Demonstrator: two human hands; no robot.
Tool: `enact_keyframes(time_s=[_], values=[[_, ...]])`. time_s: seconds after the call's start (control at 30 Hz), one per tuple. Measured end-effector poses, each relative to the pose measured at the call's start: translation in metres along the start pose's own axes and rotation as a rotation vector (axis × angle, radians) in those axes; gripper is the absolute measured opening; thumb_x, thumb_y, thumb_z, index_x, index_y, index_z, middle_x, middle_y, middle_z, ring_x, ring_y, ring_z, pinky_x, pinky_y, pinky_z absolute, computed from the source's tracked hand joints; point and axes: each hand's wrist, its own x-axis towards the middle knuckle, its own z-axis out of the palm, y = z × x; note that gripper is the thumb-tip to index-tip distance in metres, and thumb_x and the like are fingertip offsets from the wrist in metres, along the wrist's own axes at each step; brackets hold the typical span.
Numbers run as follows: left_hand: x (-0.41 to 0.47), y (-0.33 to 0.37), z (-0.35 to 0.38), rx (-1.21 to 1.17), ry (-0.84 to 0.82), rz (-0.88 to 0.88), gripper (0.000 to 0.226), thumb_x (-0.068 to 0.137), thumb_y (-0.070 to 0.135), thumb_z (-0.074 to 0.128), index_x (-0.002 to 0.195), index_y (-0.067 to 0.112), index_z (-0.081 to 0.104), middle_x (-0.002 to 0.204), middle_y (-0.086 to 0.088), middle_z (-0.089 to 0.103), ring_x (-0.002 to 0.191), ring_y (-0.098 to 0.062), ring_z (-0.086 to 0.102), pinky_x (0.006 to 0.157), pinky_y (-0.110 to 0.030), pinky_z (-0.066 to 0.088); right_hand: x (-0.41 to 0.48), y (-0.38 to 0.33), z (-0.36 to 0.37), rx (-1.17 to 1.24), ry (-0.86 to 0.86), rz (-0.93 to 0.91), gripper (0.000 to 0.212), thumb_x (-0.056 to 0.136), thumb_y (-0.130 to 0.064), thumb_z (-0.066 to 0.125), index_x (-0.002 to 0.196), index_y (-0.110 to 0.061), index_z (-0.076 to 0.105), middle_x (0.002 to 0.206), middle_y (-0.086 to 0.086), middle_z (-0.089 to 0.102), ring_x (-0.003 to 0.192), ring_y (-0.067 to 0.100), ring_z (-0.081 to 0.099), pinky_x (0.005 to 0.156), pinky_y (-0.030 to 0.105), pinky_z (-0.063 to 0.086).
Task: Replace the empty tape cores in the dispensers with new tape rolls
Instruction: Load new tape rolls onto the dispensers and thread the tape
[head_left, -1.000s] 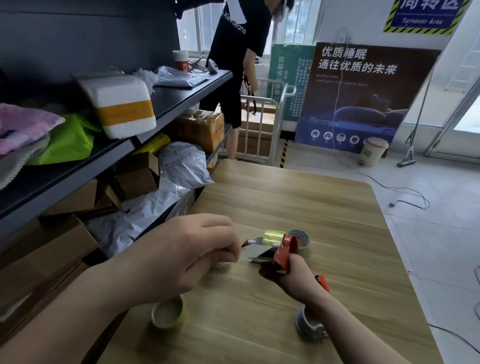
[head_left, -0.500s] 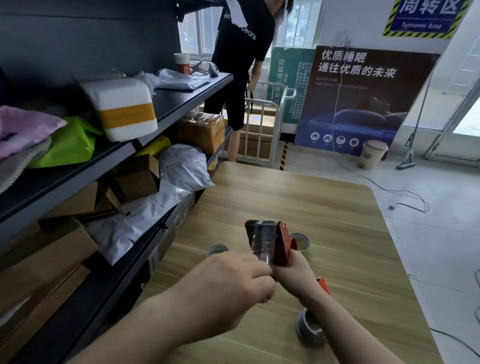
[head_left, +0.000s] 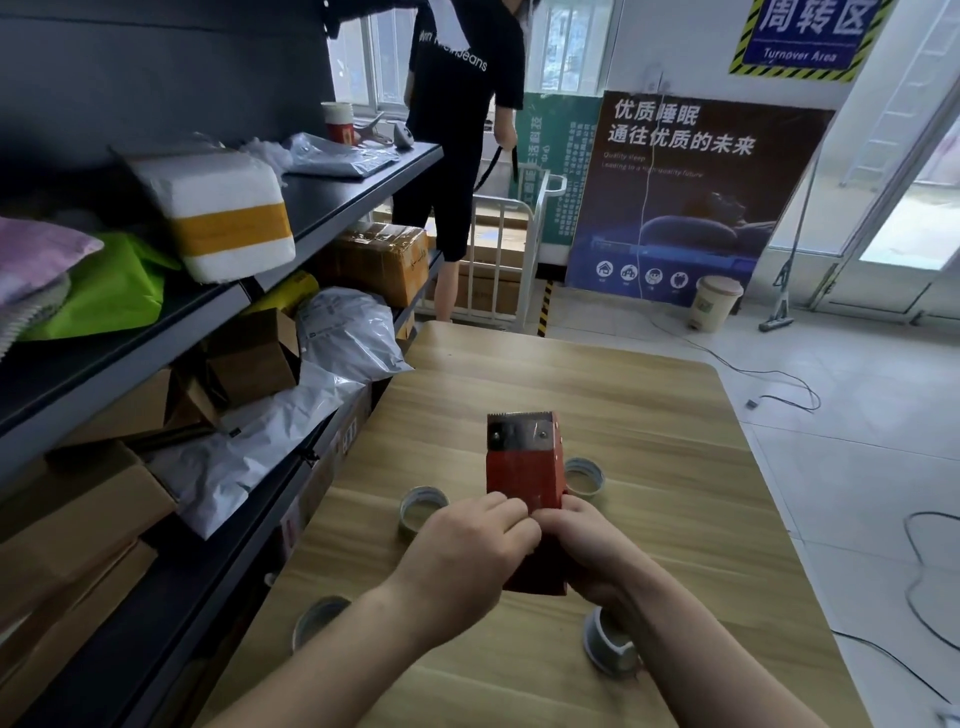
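A red tape dispenser (head_left: 524, 467) stands upright over the wooden table (head_left: 649, 415), its toothed metal blade at the top. My left hand (head_left: 467, 551) and my right hand (head_left: 587, 551) both grip its lower part, fingertips meeting at the middle. Tape rolls or cores lie on the table: one left of the dispenser (head_left: 422, 508), one right of it (head_left: 584, 477), one near my left forearm (head_left: 317, 621). A second dispenser or roll (head_left: 608, 644) sits under my right wrist, partly hidden.
Dark shelving (head_left: 332, 208) with parcels, boxes and plastic mailers runs along the table's left side. A person in black stands at the far end by a white cart (head_left: 498, 270). Cables (head_left: 779, 384) trail on the tiled floor to the right.
The dispenser has turned from lying sideways to upright with its blade up. My left hand has come across from the left and joined the right hand on it.
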Motion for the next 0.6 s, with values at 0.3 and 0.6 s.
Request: enact_keyframes(time_s=[0.3,0.6], values=[[-0.013,0.005,0.03,0.005,0.106,-0.034,0.017,0.085,0.015,0.048,0.072,0.015,0.058,0.077,-0.002,0.057,0.066,-0.02,0.053,0.05,-0.036,0.047,-0.019,-0.009,0.003,0.472,-0.049,0.085,0.034,0.078,-0.007,0.04,0.065,-0.001,0.07,0.063,0.008,0.061,0.057,0.017,0.059,0.057,0.023,0.049],[-0.025,0.028,0.053,-0.015,0.163,-0.067,0.034,0.083,0.014,0.058,0.115,0.004,0.065,0.115,-0.011,0.069,0.103,-0.023,0.067,0.088,-0.036,0.055,-0.037,-0.008,-0.003,0.624,0.056,0.074,0.065,0.064,-0.032,0.06,0.122,-0.001,0.055,0.118,0.02,0.051,0.106,0.033,0.048,0.104,0.042,0.037]])
